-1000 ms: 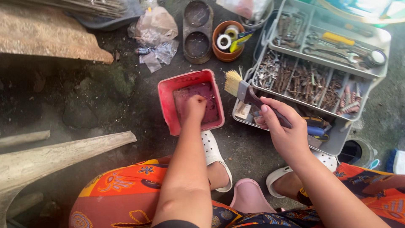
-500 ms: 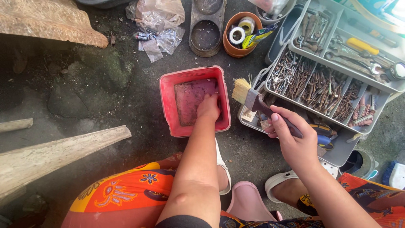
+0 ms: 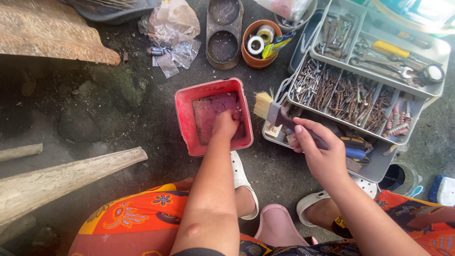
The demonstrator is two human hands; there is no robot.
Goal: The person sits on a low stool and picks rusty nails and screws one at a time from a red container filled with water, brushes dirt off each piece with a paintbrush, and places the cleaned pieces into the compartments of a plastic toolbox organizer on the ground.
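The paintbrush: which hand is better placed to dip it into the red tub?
Right. The right hand already holds the paintbrush, bristles just beside the red tub. The left hand is inside the tub, with no brush.

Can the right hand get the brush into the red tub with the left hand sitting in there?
Probably yes. The right hand holds the paintbrush just beside the red tub. The left hand covers only the tub's near right part; the rest lies open.

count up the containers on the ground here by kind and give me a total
Red square tub with left hand inside: 1
Orange round pot of tape rolls: 1
Dark two-cup tin: 1
Grey compartment toolbox: 1
Total: 4
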